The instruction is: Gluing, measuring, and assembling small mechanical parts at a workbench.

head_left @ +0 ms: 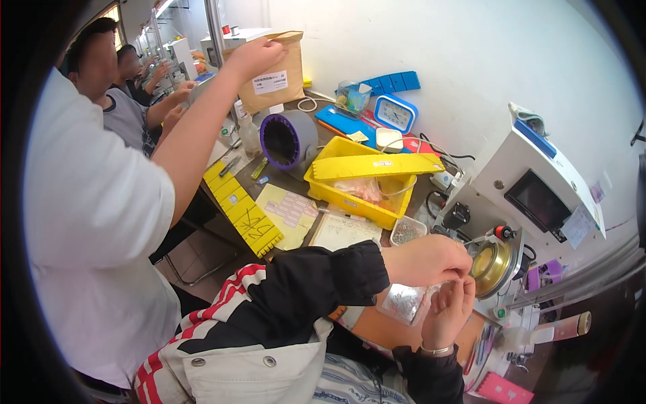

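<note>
Your left hand [425, 260] and right hand [445, 313] meet at the fingertips, pinched narrow, probably to steady something tiny; fingers hide it, can't tell what. Clear container [402, 303] sits below them by the orange work surface [377, 332], maybe to catch drops. White tub [408, 231] of small metal parts stands just beyond your left hand, likely for easy reach.

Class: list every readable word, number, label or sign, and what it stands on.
Brown paper bag: white rectangular label, print partly blurred, not copied.
Blue-framed white clock: dial figures, too small.
Long yellow plastic strip with black marks: illegible.
Yellow plastic strip across yellow plastic bin: tiny white sticker, unreadable.
Pale yellow paper sheet: pinkish labels, too small.
White paper sheet: handwriting, too blurred.
White machine box: paper slip, too small.
</note>
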### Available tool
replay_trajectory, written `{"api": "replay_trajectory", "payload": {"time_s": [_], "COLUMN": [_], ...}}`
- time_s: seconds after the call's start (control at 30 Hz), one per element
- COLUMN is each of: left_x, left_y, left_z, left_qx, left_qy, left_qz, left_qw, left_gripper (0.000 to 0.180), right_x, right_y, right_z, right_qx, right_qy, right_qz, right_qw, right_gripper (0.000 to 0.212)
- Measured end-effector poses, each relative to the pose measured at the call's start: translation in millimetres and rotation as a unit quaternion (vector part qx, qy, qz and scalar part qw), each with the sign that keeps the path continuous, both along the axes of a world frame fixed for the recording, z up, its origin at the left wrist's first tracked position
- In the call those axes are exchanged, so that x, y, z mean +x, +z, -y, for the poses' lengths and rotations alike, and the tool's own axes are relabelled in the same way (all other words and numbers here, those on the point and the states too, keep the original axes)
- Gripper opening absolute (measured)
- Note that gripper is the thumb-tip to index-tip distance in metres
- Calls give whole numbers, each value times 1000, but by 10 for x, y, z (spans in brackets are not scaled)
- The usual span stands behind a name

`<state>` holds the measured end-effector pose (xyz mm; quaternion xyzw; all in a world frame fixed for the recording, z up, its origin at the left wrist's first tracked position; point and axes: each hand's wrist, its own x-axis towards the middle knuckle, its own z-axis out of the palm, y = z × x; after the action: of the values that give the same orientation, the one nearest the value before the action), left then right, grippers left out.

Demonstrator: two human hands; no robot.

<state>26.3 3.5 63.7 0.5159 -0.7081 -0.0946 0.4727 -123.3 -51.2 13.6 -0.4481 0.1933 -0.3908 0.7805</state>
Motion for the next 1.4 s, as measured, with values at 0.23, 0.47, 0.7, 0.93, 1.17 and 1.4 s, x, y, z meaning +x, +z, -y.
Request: {"api": "replay_trajectory", "payload": {"time_s": [0.23, 0.47, 0.7, 0.93, 1.17, 1.4], "left_x": [-58, 36, 631, 1124, 1158, 1235], "left_y": [6, 129, 156, 312, 622, 1297], "left_z": [-170, -884, -1998, -3492, -4370, -4184], "left_qx": [5, -45, -255, -475, -554, 495], "left_qy": [56, 206, 604, 637, 665, 679], "left_qz": [31, 5, -77, -183, -171, 403], "left_qw": [998, 978, 751, 579, 471, 364], "left_gripper": [21, 42, 35, 42, 38, 34], "right_x": [15, 3, -35, -83, -159, -179], "right_y": [13, 85, -21, 132, -26, -211], "right_z": [15, -7, 104, -21, 83, 207], "right_qx": [25, 11, -3, -1, 8, 24], "right_qy": [-17, -8, -15, 18, 34, 30], "right_qz": [10, 1, 33, 6, 39, 32], "right_qw": [1000, 1000, 999, 1000, 999, 999], "right_gripper": [10, 8, 5, 4, 9, 23]}}
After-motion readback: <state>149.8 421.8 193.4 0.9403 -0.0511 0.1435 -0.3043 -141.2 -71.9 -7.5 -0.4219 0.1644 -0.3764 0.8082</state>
